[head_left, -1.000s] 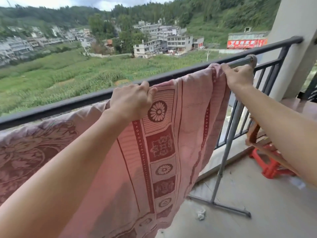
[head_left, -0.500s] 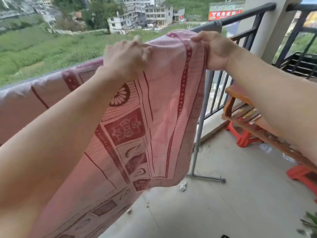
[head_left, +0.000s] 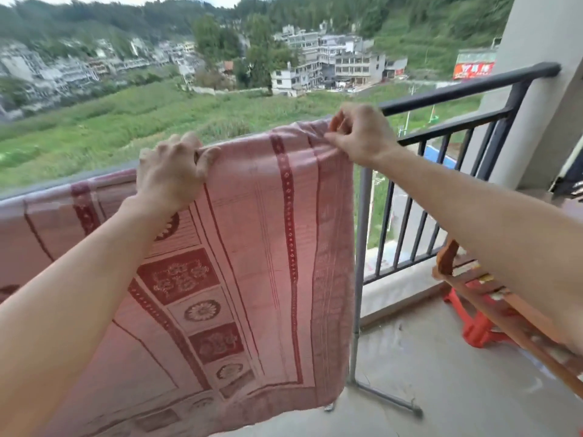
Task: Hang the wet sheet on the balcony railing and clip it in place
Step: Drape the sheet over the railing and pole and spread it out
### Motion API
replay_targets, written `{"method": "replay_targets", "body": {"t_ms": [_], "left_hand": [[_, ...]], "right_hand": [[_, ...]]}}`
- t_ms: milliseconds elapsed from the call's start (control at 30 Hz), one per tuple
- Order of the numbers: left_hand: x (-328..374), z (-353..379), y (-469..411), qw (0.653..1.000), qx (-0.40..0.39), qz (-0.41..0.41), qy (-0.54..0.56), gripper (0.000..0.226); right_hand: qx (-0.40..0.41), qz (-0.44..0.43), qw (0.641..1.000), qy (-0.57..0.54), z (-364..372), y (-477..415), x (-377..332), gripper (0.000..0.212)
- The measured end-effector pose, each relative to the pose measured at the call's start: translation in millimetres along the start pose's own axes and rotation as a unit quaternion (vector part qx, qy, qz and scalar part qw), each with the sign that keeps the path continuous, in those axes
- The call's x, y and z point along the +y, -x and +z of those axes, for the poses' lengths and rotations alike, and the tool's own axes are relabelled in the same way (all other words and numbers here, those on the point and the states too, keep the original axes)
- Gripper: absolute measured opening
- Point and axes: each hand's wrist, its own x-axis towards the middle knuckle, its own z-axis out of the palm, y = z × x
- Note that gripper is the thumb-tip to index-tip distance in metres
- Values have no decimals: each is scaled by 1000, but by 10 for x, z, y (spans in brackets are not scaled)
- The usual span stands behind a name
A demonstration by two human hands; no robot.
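Spreading sheet point(head_left: 258, 247) along top edge, frame centre: left hand point(head_left: 172, 175) clamped on fold, right hand point(head_left: 359, 134) pinching corner. Pull taut sideways, flatten bunching; no clip visible.

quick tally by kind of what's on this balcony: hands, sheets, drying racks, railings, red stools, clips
hands: 2, left hand and right hand
sheet: 1
drying rack: 1
railing: 1
red stool: 1
clips: 0 in view
total: 6
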Motion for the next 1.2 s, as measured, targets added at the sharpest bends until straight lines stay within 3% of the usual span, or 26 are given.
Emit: {"method": "replay_targets", "body": {"t_ms": [100, 200, 300, 367, 467, 633, 833, 1067, 1200], "left_hand": [[-124, -51, 149, 999, 37, -11, -1, 36], [-34, -63, 278, 996, 84, 23, 24, 26], [225, 25, 358, 991, 109, 74, 32, 19], [371, 163, 386, 989, 110, 95, 28, 25], [443, 402, 376, 989, 118, 87, 9, 39], [284, 625, 412, 983, 172, 57, 10, 47], [39, 779, 535, 983, 181, 4, -24, 68], [-587, 565, 892, 970, 237, -24, -40, 37], [-1039, 233, 1372, 963, 244, -102, -44, 17]], "right_hand": [[-19, -63, 991, 119, 115, 35, -67, 14], [23, -134, 981, 140, 160, -16, -158, 16], [-24, -165, 973, 159, 270, -64, -267, 22], [-70, -142, 978, 133, 342, -111, -358, 25], [-160, -66, 985, 7, 429, -222, -457, 24], [-203, 3, 972, -122, 600, -297, -570, 20], [-282, 7, 937, -205, 805, -387, -784, 16], [-405, -92, 878, -237, 1262, -551, -1464, 23], [-448, -183, 847, -220, 1642, -503, -1938, 26]]}}
